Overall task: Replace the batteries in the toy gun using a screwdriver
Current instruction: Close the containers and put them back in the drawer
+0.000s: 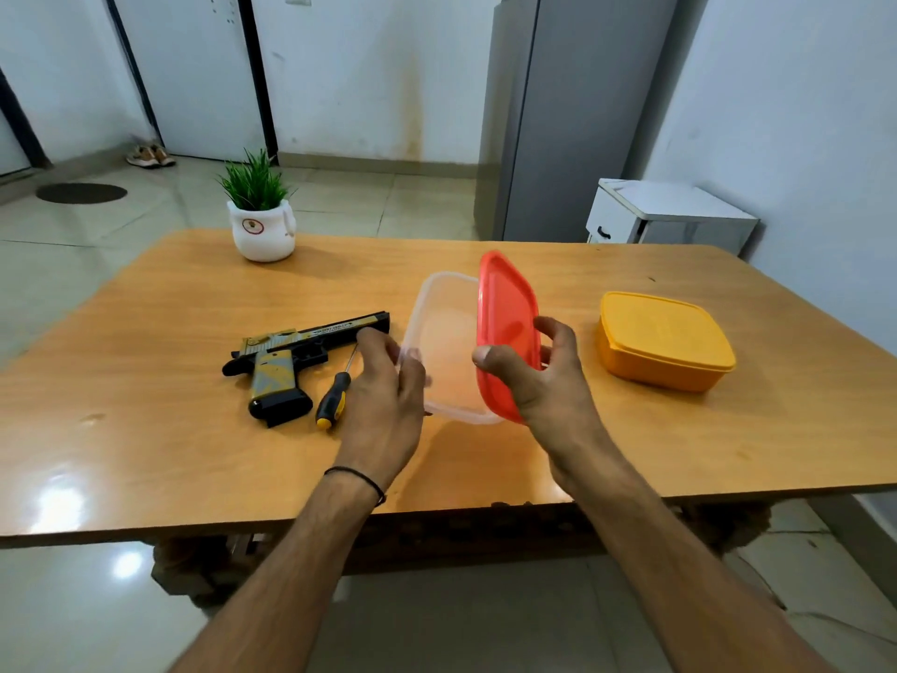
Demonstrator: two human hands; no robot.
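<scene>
A black and gold toy gun [291, 357] lies on its side on the wooden table [145, 381], left of centre. Beside its grip lies a screwdriver [335, 395] with a black and yellow handle. My left hand [388, 381] holds the left edge of a clear plastic box [446, 342] that stands on the table. My right hand [539, 371] grips a red lid [505, 323], tilted up on edge over the right side of that box. What the box holds cannot be made out.
A closed yellow-orange plastic box [665, 340] sits at the right of the table. A white pot with a green plant [262, 221] stands at the far left edge. Beyond the table are a grey fridge [573, 114] and a small white cabinet [665, 216].
</scene>
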